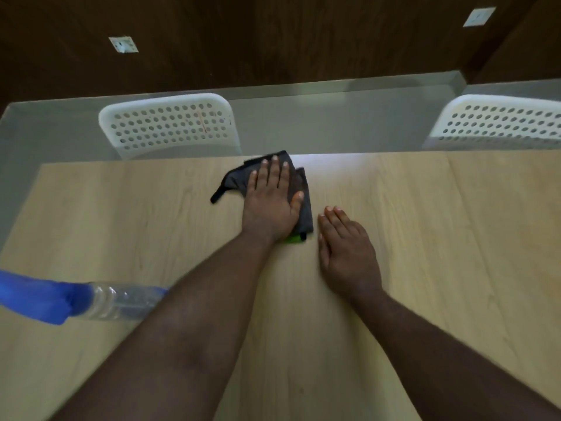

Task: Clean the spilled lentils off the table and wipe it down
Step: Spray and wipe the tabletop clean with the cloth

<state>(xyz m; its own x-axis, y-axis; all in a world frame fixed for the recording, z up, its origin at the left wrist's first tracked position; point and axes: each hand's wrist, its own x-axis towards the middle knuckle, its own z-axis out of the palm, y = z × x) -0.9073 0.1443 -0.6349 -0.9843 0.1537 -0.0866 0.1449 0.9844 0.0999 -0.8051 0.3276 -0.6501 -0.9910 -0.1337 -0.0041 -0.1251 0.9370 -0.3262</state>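
wall (273, 34): dark wood, two sockets | floor (334, 123): grey | chairs: two white, perforated (170, 126)

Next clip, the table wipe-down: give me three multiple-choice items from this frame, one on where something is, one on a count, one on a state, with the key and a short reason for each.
1. Where does the bottle lie?
A. On the table, on the person's left
B. On a chair
C. Under the right hand

2. How many white chairs show beyond the table?
A. None
B. Two
C. Four

3. How does the left hand meet the cloth?
A. It lifts the cloth clear of the table
B. It presses flat on it, fingers straight
C. It is nowhere near it

Key: 1 A, the bottle lies on its side on the tabletop by the left forearm. 2 B, one chair stands behind the cloth, another at far right. 3 B, the palm covers the dark cloth; the right hand rests flat on the bare table beside it.
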